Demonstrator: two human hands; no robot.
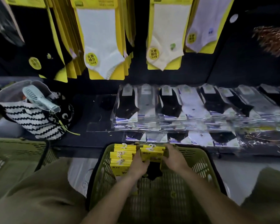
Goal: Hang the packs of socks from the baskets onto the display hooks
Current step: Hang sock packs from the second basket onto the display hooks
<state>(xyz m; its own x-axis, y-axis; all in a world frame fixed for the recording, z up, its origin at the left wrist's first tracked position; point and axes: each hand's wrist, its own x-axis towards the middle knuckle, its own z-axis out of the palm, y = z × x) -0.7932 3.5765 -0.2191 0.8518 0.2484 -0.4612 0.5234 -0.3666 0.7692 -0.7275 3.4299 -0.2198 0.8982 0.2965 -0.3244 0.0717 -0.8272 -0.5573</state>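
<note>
A green plastic basket [205,160] stands between my knees. Inside it, my left hand [138,165] and my right hand [174,156] grip a small stack of black sock packs [152,153] with yellow headers and white hooks, one hand on each side. Several more yellow-header packs [121,156] stand at the basket's left end. Above, packs of white socks [102,38] and cream socks [166,33] hang on yellow cards from the display hooks, whose ends are cut off by the top edge.
A low shelf [90,139] ahead carries rows of flat clear-wrapped sock packs [192,107]. A black-and-white striped bag [34,115] with a small fan sits at its left end. A second green basket [18,152] stands at the left.
</note>
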